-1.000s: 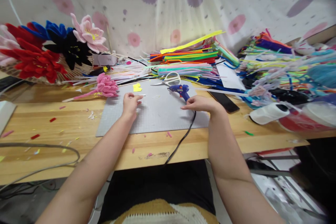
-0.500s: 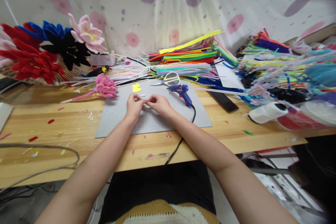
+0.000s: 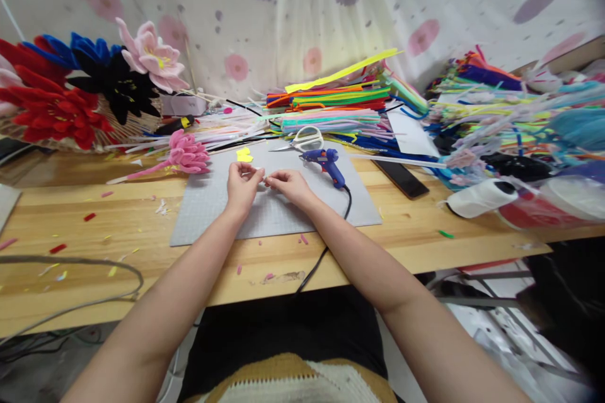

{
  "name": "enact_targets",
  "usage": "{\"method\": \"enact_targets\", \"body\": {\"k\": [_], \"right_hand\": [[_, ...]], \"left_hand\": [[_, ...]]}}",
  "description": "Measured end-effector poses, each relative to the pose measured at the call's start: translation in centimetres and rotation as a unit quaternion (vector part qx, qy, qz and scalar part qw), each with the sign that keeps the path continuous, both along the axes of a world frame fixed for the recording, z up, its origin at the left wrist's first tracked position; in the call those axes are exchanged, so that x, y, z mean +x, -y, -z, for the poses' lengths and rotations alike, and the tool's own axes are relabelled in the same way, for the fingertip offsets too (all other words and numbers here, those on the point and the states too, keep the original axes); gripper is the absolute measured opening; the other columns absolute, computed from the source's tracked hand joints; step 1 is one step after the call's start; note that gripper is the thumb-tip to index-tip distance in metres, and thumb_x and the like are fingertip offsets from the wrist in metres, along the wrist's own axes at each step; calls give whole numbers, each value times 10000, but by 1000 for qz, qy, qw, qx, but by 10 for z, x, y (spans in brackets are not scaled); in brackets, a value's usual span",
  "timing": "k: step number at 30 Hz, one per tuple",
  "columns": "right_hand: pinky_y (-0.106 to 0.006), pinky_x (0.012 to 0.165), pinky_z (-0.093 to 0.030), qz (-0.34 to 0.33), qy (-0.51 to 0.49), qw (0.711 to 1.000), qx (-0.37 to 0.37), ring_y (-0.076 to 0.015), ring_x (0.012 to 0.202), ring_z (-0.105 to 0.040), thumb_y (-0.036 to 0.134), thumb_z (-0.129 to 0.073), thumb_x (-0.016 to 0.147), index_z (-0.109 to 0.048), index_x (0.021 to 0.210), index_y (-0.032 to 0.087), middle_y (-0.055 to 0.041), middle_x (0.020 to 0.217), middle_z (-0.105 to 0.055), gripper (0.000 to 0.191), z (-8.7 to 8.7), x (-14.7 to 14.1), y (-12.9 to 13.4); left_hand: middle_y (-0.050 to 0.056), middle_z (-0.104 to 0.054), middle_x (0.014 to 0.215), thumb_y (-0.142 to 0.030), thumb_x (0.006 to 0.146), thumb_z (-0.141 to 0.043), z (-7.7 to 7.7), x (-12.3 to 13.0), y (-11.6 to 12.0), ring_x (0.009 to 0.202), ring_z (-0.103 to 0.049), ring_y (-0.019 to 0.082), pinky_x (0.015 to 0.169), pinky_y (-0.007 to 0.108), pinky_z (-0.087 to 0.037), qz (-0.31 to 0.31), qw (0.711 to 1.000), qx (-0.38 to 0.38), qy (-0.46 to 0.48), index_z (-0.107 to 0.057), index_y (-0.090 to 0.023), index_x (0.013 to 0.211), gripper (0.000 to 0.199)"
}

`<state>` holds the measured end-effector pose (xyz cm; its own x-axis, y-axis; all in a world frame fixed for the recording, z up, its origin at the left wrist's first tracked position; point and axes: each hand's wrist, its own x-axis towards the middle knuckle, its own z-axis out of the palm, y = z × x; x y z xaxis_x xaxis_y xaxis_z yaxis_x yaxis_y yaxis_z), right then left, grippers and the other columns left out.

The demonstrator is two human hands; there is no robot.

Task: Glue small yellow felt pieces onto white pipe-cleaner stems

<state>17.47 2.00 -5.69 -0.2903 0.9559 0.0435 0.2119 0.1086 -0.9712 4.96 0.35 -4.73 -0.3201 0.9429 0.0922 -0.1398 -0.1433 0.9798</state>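
Note:
Over the grey cutting mat (image 3: 217, 220), my left hand (image 3: 243, 187) and my right hand (image 3: 289, 186) are close together, both pinched. Something small and pale shows between their fingertips, too tiny to name. Just beyond my left hand lie small yellow pieces (image 3: 244, 154). White-handled scissors (image 3: 308, 137) rest at the mat's far edge. A blue glue gun (image 3: 327, 164) lies to the right of my right hand, its black cord running under my right forearm. A pink pipe-cleaner flower (image 3: 188, 152) lies at the mat's left edge.
Bundles of coloured pipe cleaners (image 3: 340, 101) line the back. Finished flowers (image 3: 61, 110) stand at the left. A phone (image 3: 401, 177) and a white spool (image 3: 482, 199) lie to the right. Scraps dot the wooden table (image 3: 179, 289); a grey cable (image 3: 94, 262) crosses its left side.
My fingertips have drawn slightly apart, and the pale bit between them now shows. The view has shifted a little; the other things lie where they were.

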Motion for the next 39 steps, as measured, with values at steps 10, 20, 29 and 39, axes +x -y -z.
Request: {"method": "enact_targets", "body": {"k": [10,20,29,39], "right_hand": [[-219,657,-419,17,59,998,25,-109,686,-587,266,-580,724,-668,756,149,-16,742,-670,149,2,-5,3],[-222,663,-432,21,45,999,11,-97,662,-581,265,-592,720,-661,751,153,-13,707,-659,135,3,-3,0],[-215,646,-412,38,4,999,13,-86,646,-545,305,-608,693,-622,751,145,6,710,-629,172,-8,-4,5],[-221,612,-391,60,6,998,-15,-90,618,-519,283,-617,655,-612,684,152,4,674,-613,135,-2,1,-1]], "left_hand": [[-80,-419,682,-94,518,-686,-2,0,-1,530,-447,29,560,164,-410,-13,999,2,-45,-422,-211,799,403],[-48,-413,782,-131,549,-693,-5,-8,-8,659,-501,49,707,243,-489,-79,994,-9,71,-396,-208,795,394],[-76,-410,691,-110,498,-707,-7,-1,0,561,-440,41,586,178,-424,-18,1000,-22,11,-409,-215,802,438],[-54,-462,707,-146,557,-698,-3,-19,-15,645,-507,56,693,210,-456,-121,990,30,58,-429,-198,746,333]]}}
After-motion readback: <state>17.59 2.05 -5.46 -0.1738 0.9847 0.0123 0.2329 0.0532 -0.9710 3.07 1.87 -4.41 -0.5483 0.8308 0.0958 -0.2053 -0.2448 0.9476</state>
